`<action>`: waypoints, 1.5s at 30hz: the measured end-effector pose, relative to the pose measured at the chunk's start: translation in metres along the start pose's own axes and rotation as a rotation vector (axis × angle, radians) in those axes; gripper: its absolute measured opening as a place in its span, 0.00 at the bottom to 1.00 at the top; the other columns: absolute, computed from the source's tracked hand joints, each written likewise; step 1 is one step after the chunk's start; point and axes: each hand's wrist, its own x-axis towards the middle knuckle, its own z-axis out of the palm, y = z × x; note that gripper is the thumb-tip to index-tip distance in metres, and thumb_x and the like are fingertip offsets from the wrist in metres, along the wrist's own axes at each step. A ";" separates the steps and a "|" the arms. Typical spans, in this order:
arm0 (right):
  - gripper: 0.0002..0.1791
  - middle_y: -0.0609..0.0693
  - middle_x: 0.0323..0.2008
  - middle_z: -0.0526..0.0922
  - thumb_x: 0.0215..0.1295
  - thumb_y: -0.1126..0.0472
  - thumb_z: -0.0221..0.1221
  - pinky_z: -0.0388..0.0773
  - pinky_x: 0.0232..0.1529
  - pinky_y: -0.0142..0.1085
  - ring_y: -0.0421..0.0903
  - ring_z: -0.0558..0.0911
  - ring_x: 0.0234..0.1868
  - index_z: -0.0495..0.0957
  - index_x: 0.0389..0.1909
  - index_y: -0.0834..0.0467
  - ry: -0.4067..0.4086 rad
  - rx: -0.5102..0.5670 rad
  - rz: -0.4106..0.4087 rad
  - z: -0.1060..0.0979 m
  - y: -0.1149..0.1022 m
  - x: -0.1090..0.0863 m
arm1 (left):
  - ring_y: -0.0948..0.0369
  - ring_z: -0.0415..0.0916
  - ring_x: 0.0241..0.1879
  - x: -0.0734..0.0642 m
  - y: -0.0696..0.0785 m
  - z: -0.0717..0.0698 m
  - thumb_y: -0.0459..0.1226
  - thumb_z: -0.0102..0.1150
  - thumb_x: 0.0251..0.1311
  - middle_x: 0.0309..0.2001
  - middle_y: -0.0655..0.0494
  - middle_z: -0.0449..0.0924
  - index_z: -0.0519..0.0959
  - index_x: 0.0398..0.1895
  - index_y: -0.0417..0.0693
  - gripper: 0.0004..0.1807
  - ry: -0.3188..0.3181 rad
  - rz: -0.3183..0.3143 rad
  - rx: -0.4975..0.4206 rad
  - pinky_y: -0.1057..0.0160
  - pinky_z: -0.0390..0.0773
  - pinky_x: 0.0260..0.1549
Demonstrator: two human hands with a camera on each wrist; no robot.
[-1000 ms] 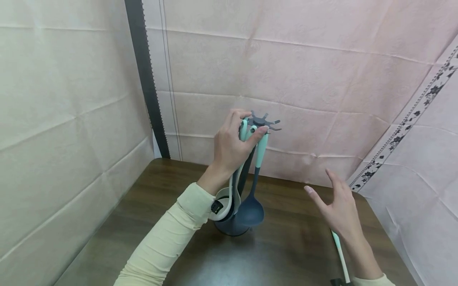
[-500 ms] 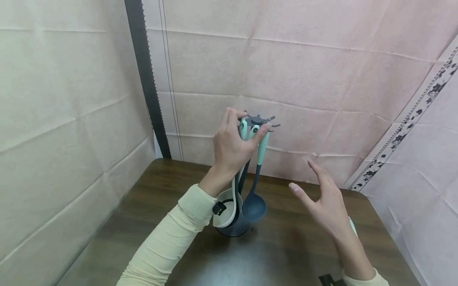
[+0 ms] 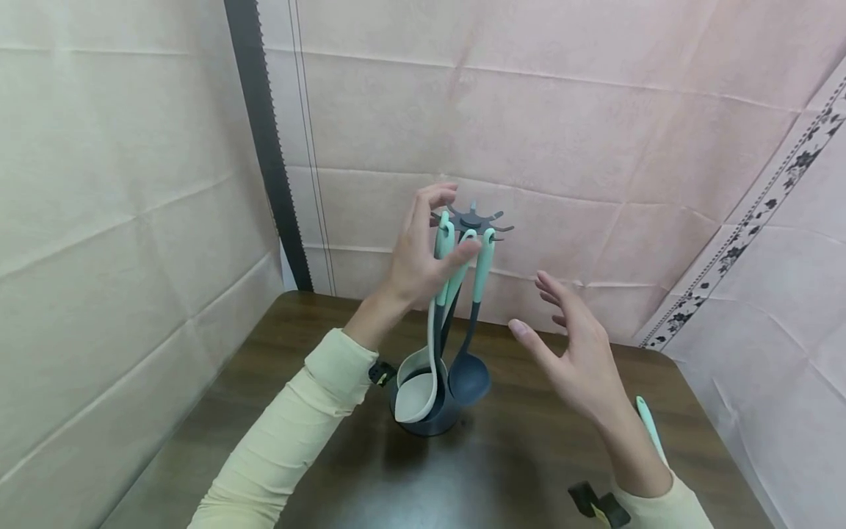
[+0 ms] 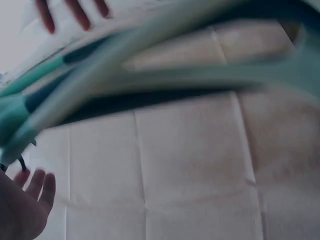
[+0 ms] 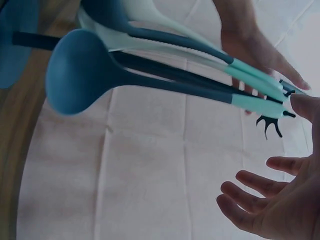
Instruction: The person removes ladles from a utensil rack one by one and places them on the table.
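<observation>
A dark grey-blue utensil stand (image 3: 439,421) with a hooked star-shaped top (image 3: 471,220) holds several kitchen utensils with mint handles. A dark blue ladle (image 3: 470,379) hangs on its right side, and a pale ladle (image 3: 415,397) faces the front. My left hand (image 3: 413,257) is around the hanging handles, its fingers spread behind them and its thumb in front, in no plain grip. Apart from the stand, on the right, my right hand (image 3: 578,356) is raised with fingers spread and holds nothing. The left wrist view blurs the handles (image 4: 95,85) close to the camera.
Another utensil with a mint handle (image 3: 651,427) lies on the brown wooden table (image 3: 515,470), partly hidden by the right forearm. Pale creased cloth walls (image 3: 562,147) rise behind the table and at both sides.
My left hand has loosened around the handles, its thumb drawing back from the stand's top. My right hand has moved left and up, nearer the stand.
</observation>
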 end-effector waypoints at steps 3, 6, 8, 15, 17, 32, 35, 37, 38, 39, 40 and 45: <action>0.39 0.44 0.75 0.71 0.72 0.49 0.66 0.75 0.64 0.59 0.51 0.74 0.72 0.62 0.81 0.34 0.000 0.031 -0.017 0.003 -0.008 0.006 | 0.57 0.74 0.66 0.003 -0.006 -0.003 0.70 0.46 0.66 0.68 0.49 0.75 0.68 0.72 0.44 0.46 -0.051 0.012 -0.029 0.49 0.74 0.61; 0.39 0.41 0.75 0.70 0.72 0.48 0.66 0.76 0.64 0.58 0.49 0.74 0.72 0.62 0.80 0.34 0.009 0.053 -0.035 0.006 -0.017 0.011 | 0.54 0.78 0.60 0.005 -0.012 -0.003 0.59 0.48 0.70 0.63 0.49 0.79 0.71 0.70 0.42 0.37 -0.058 0.037 -0.054 0.50 0.78 0.56; 0.39 0.40 0.75 0.70 0.72 0.49 0.66 0.76 0.64 0.56 0.48 0.74 0.71 0.63 0.80 0.35 0.020 0.063 -0.055 0.009 -0.023 0.014 | 0.55 0.78 0.58 0.005 -0.015 -0.003 0.55 0.49 0.71 0.61 0.49 0.79 0.73 0.68 0.41 0.33 -0.051 0.052 -0.053 0.52 0.79 0.54; 0.37 0.48 0.71 0.76 0.72 0.51 0.67 0.79 0.62 0.55 0.51 0.78 0.69 0.66 0.79 0.43 0.048 0.095 -0.092 0.021 -0.032 0.025 | 0.59 0.75 0.51 0.004 -0.017 -0.002 0.56 0.53 0.71 0.55 0.50 0.78 0.77 0.65 0.40 0.32 -0.009 0.063 -0.030 0.58 0.78 0.50; 0.37 0.49 0.70 0.77 0.72 0.52 0.67 0.80 0.61 0.56 0.51 0.79 0.68 0.66 0.79 0.44 0.053 0.111 -0.096 0.024 -0.033 0.028 | 0.59 0.74 0.50 0.002 -0.012 -0.001 0.54 0.56 0.70 0.54 0.50 0.77 0.78 0.64 0.41 0.30 0.010 0.050 -0.021 0.58 0.78 0.48; 0.29 0.57 0.66 0.79 0.79 0.55 0.58 0.78 0.63 0.58 0.57 0.83 0.63 0.65 0.77 0.52 0.027 0.211 -0.011 0.034 -0.032 0.053 | 0.60 0.73 0.52 -0.008 0.014 0.021 0.59 0.62 0.64 0.59 0.53 0.73 0.72 0.70 0.50 0.37 0.154 -0.164 0.034 0.58 0.78 0.44; 0.29 0.57 0.66 0.80 0.79 0.57 0.58 0.78 0.63 0.59 0.56 0.83 0.63 0.65 0.76 0.52 0.026 0.224 0.000 0.035 -0.032 0.055 | 0.61 0.72 0.60 -0.005 0.012 0.019 0.58 0.65 0.62 0.68 0.58 0.70 0.65 0.76 0.55 0.42 0.088 -0.240 -0.091 0.55 0.79 0.49; 0.29 0.57 0.65 0.80 0.78 0.57 0.59 0.78 0.62 0.59 0.56 0.83 0.62 0.65 0.76 0.52 0.034 0.234 0.004 0.036 -0.032 0.056 | 0.62 0.71 0.64 -0.003 0.010 0.018 0.57 0.66 0.62 0.72 0.61 0.69 0.62 0.78 0.58 0.43 0.035 -0.268 -0.170 0.52 0.79 0.53; 0.29 0.57 0.65 0.80 0.78 0.57 0.59 0.79 0.62 0.58 0.56 0.84 0.62 0.65 0.76 0.52 0.038 0.236 0.003 0.037 -0.031 0.056 | 0.62 0.71 0.65 -0.003 0.009 0.018 0.55 0.66 0.63 0.72 0.61 0.70 0.62 0.78 0.57 0.42 0.012 -0.270 -0.209 0.51 0.78 0.54; 0.29 0.57 0.65 0.80 0.78 0.57 0.59 0.79 0.61 0.58 0.56 0.84 0.61 0.66 0.75 0.52 0.042 0.238 0.003 0.038 -0.031 0.057 | 0.62 0.72 0.64 -0.003 0.008 0.018 0.54 0.66 0.64 0.71 0.61 0.71 0.62 0.77 0.56 0.41 -0.007 -0.266 -0.245 0.51 0.78 0.55; 0.28 0.56 0.64 0.81 0.78 0.57 0.60 0.80 0.61 0.58 0.55 0.84 0.61 0.66 0.75 0.52 0.046 0.241 0.001 0.039 -0.030 0.057 | 0.62 0.73 0.64 -0.003 0.007 0.019 0.52 0.65 0.65 0.70 0.59 0.72 0.63 0.76 0.54 0.39 -0.020 -0.258 -0.277 0.50 0.78 0.56; 0.26 0.54 0.60 0.83 0.77 0.59 0.60 0.84 0.54 0.52 0.53 0.87 0.55 0.69 0.73 0.50 0.059 0.266 -0.007 0.042 -0.025 0.059 | 0.60 0.77 0.61 -0.003 0.005 0.024 0.48 0.63 0.67 0.68 0.54 0.75 0.65 0.68 0.49 0.31 -0.029 -0.218 -0.380 0.51 0.79 0.56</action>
